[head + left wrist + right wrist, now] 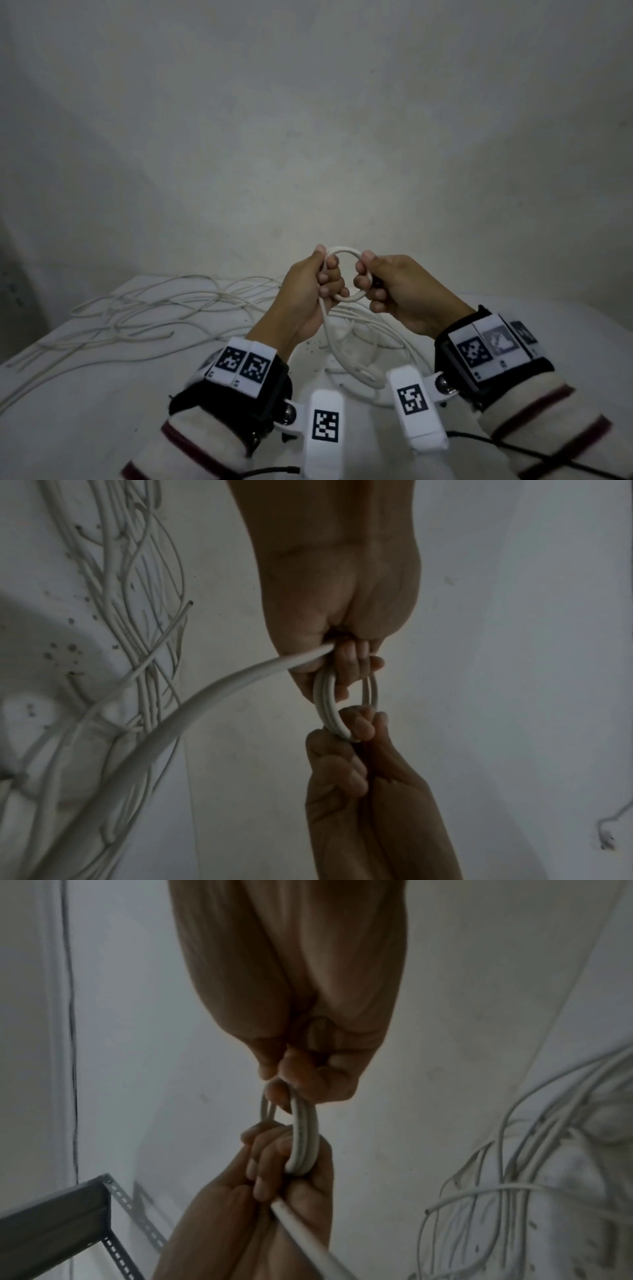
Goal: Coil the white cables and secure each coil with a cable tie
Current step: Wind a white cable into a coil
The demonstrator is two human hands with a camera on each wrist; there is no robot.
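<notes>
Coiling step: my left hand (313, 286) and right hand (399, 291) each grip the small coil (343, 253). Next: wind in trailing cable (334, 342).

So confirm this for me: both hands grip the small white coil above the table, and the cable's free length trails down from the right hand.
Wrong on one point: the free length trails from the left hand, not the right hand. The head view shows it; the left wrist view confirms. Both hands do grip the small white coil above the table.
</notes>
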